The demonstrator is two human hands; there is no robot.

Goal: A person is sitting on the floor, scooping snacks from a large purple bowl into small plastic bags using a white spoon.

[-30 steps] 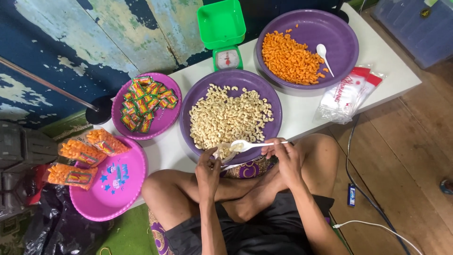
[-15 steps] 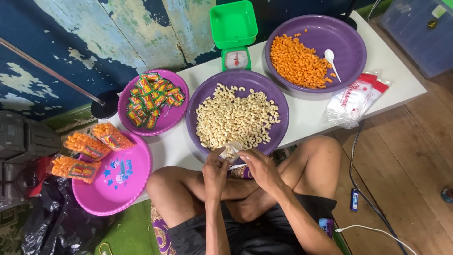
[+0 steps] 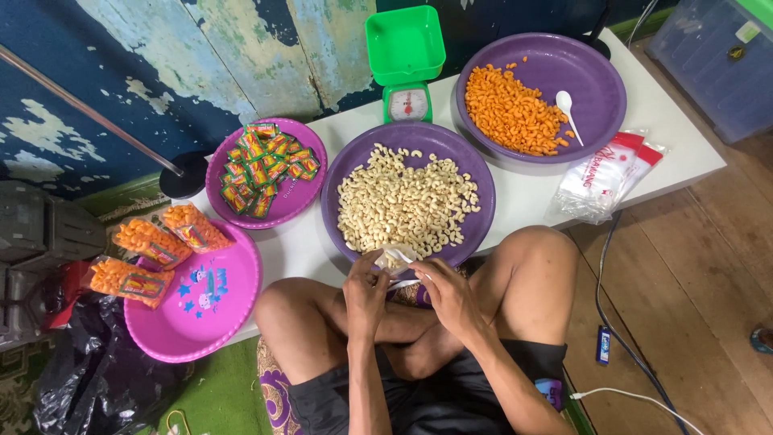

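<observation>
My left hand (image 3: 364,294) and my right hand (image 3: 445,295) both pinch a small clear plastic bag (image 3: 394,258) with pale snack pieces in it. They hold it at the near rim of a purple plate (image 3: 475,221) heaped with cream-coloured curled snacks (image 3: 407,201). A white spoon handle (image 3: 405,282) pokes out between my hands. My bare knees sit just below, legs crossed.
A second purple plate (image 3: 600,84) holds orange snacks and a white spoon (image 3: 568,113). A green kitchen scale (image 3: 405,60) stands behind. A small magenta plate (image 3: 310,193) holds several sachets. A pink tray (image 3: 185,322) carries filled orange packs (image 3: 149,242). Empty bags (image 3: 604,173) lie right.
One second ago my right hand held a spoon of snacks over the bag. Now the spoon is lowered and both hands grip the bag's mouth.
</observation>
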